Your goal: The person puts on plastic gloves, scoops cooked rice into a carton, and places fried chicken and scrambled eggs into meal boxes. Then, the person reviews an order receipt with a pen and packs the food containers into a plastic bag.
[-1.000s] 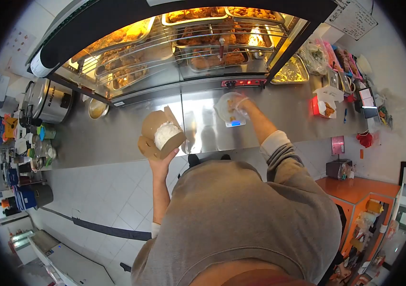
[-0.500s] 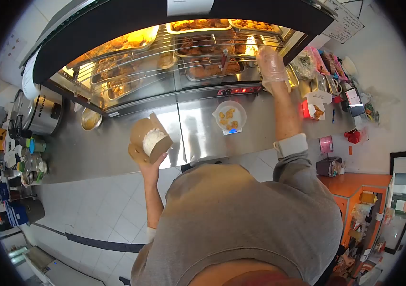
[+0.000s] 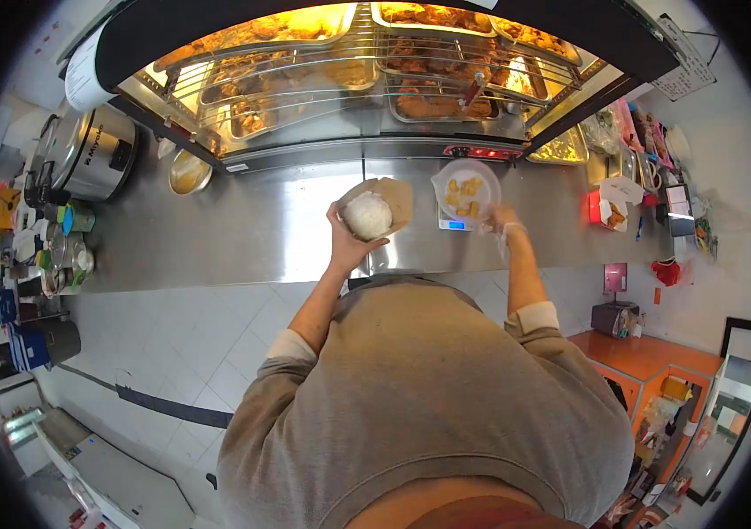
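Note:
My left hand is wrapped round an open brown cardboard food box, held above the steel counter. A white mound of rice fills the box. In a clear plastic glove, my right hand pinches the near right rim of a translucent plastic bowl. Several small golden fried pieces lie inside the bowl. The bowl looks shifted or lifted off a small digital scale, whose blue display shows below it.
A lit warming cabinet with trays of fried food spans the counter's back. A rice cooker and metal bowl stand left. Right are a red-and-white food box, a metal tray and cluttered items.
My right hand has come down from the cabinet to the plastic bowl, which has shifted from its place on the scale. My left hand has brought the rice box toward the middle.

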Motion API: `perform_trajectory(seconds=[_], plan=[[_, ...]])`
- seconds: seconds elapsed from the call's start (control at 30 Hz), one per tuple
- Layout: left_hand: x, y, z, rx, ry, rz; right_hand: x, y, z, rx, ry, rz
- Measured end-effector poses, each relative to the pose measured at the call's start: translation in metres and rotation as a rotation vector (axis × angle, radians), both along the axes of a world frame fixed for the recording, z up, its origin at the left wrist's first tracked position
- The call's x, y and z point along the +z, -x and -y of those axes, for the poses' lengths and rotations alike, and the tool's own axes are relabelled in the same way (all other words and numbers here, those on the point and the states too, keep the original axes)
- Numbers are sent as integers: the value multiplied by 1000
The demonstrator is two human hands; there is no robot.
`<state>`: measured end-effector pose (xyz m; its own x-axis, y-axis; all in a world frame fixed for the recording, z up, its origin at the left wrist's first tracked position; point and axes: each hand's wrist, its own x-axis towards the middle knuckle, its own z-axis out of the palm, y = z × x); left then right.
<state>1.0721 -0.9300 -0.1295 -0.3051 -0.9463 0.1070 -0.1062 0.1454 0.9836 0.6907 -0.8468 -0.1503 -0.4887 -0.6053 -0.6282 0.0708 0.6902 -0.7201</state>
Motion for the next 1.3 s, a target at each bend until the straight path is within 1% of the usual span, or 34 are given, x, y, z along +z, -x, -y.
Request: perform_trajectory(seconds=[0.07,0.1,0.13,0.23,0.3,0.33,0.4,0.47,0.53,0.6,0.63,0.73,0.83,0.93,1.03,1.07,1.13,1.2,1.27,1.3], plan=[[9,8,5,-55,-31,-1,60,-4,11,135,-48,-54],[10,12,8,-93,9,24,82,-11,10,122,105,-8],[7,17,11,-110,-10,-6,101,-18,10,109,258,35],[-3,34,17,-180,-70,-107,144,-50,18,282,377,-103],[-2,46,16,-246,-111,-198,178,-97,19,264,413,-254],[3,50,14,-261,-113,-184,187,-117,17,260,431,-330],[15,55,11,-281,-115,-153,174,-137,14,324,480,-478],[15,59,10,-258,-73,-138,171,-153,6,418,505,-726],[14,58,9,-245,-68,-161,175,-166,-3,537,495,-1076],[15,58,8,-246,-94,-228,167,-165,-5,520,574,-1119],[13,57,7,-241,-90,-219,165,-164,-7,510,611,-1139],[12,57,6,-226,-69,-219,168,-159,-3,481,681,-1021],[17,58,2,-206,-69,-274,201,-164,-3,442,697,-862],[14,60,-5,-172,-100,-317,204,-160,-4,359,792,-769],[14,56,-10,-111,-79,-277,196,-138,-4,8,861,-298],[14,50,-10,-87,-60,-258,190,-122,-1,-21,747,-251],[13,38,-11,-55,-53,-260,163,-76,9,-90,523,-166],[11,21,-12,-36,-66,-309,73,-26,13,-62,272,-90],[15,5,-18,-40,-75,-201,-3,-8,11,-69,50,-8],[19,-1,-21,-51,-101,-167,-28,-11,10,-111,2,38]])
